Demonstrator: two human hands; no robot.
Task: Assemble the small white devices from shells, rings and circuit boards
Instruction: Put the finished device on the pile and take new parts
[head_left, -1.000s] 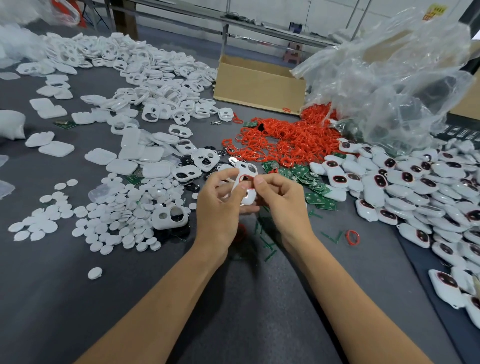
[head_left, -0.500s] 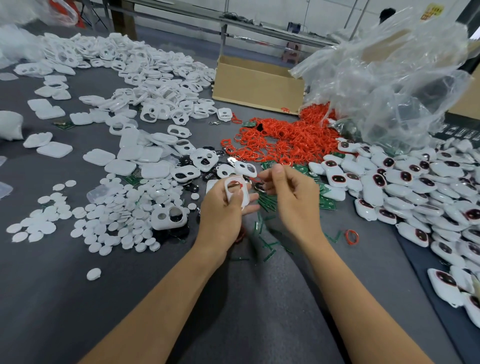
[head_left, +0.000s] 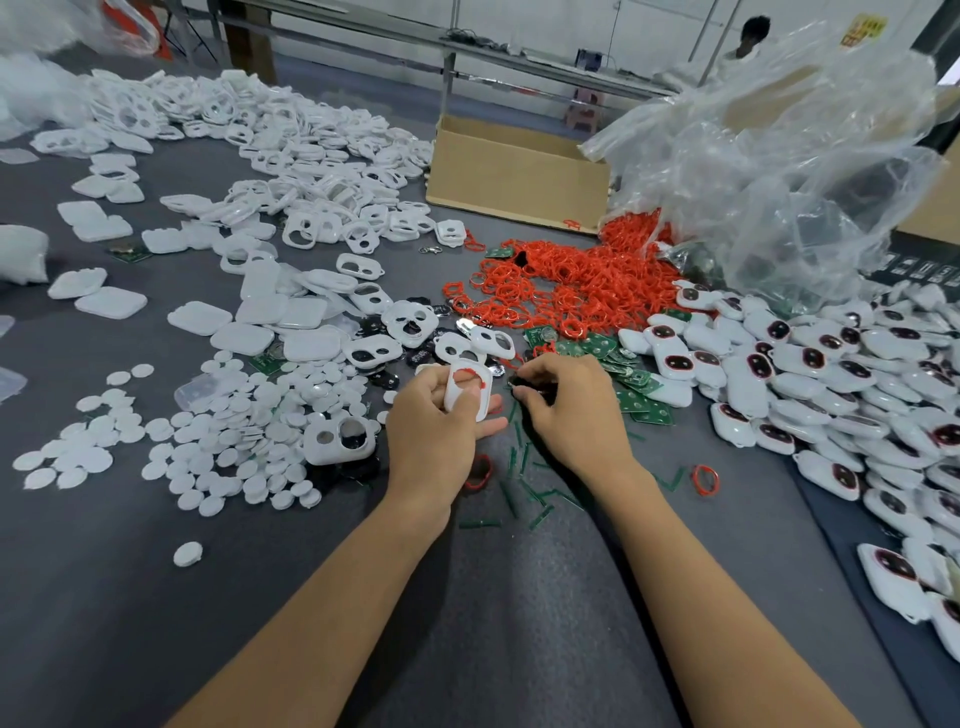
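Left hand (head_left: 436, 415) grips a glossy white plastic shell (head_left: 467, 388), rounded, with a red ring (head_left: 470, 372) seated in its opening, above the grey felt table (head_left: 260, 597). Right hand (head_left: 569, 402) pinches something small and dark, possibly a circuit board.

Dark grey table (head_left: 104, 623), white round discs (head_left: 249, 426) scattered at left, white shells (head_left: 311, 171) heaped at far left, red rings (head_left: 582, 280) piled at centre, green circuit boards (head_left: 634, 395) just beside them, finished white devices (head_left: 841, 374) heaped at right, cardboard box (head_left: 514, 176) behind, clear plastic bag (head_left: 779, 171) at far right.
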